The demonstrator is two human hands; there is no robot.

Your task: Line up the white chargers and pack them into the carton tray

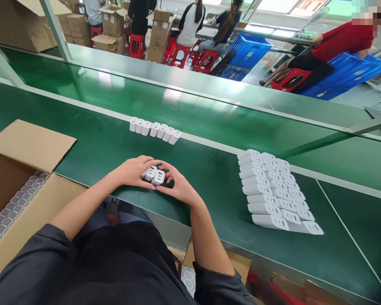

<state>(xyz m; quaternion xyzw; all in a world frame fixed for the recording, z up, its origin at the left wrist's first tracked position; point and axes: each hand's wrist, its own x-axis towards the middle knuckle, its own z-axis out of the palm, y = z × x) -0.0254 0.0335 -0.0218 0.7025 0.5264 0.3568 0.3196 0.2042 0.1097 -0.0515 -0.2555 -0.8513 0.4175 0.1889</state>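
Note:
Several white two-port chargers stand in a short row between my hands, just above the green belt near its front edge. My left hand is closed around the row from the left, thumb in front and fingers behind, hiding part of it. From the right, my right hand curls round the end charger, with its thumb tip at the lower front and its fingers at the back and side. The tips of both hands nearly meet.
A row of white chargers stands farther back on the green belt. To the right lies a larger block of stacked chargers. At left, an open carton holds a tray of units. People sit beyond on red stools.

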